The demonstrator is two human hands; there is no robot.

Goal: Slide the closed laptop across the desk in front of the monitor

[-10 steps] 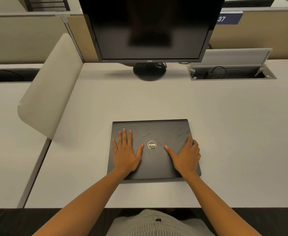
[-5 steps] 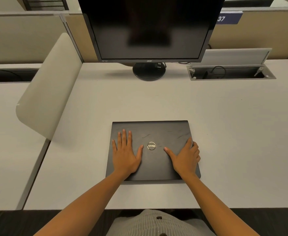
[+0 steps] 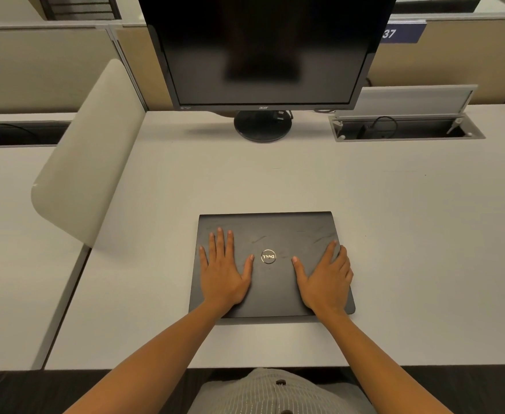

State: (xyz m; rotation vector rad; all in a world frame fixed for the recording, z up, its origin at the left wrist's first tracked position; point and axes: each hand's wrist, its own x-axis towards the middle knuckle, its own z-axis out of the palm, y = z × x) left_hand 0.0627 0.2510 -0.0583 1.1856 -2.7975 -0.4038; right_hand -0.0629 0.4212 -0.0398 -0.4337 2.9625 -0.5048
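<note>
1. While both palms are pressing flat on its lid, the laptop (image 3: 270,234) is lying closed on the desk (image 3: 409,234), near the front edge and well short of the monitor (image 3: 263,49).
2. The left hand (image 3: 224,270) is resting on the lid's left half, its fingers (image 3: 219,243) stretched forward and held close together, with the thumb angling out toward the round logo (image 3: 268,256).
3. The right hand (image 3: 326,279) is sitting on the right half, its fingers reaching the lid's right edge (the outer ones are hanging just over it), thumb pointing in at the logo.
4. Neither hand is gripping anything; both are lying open, palms down.
5. The logo is showing between the two thumbs, touching neither.
6. The monitor is standing dark at the back on a round base (image 3: 262,127), directly beyond the laptop.
7. To the right of the base, a cable box (image 3: 406,130) is sitting recessed in the desk with its flap raised.
8. A pale curved divider (image 3: 89,156) is rising along the desk's left side, apart from the laptop.
</note>
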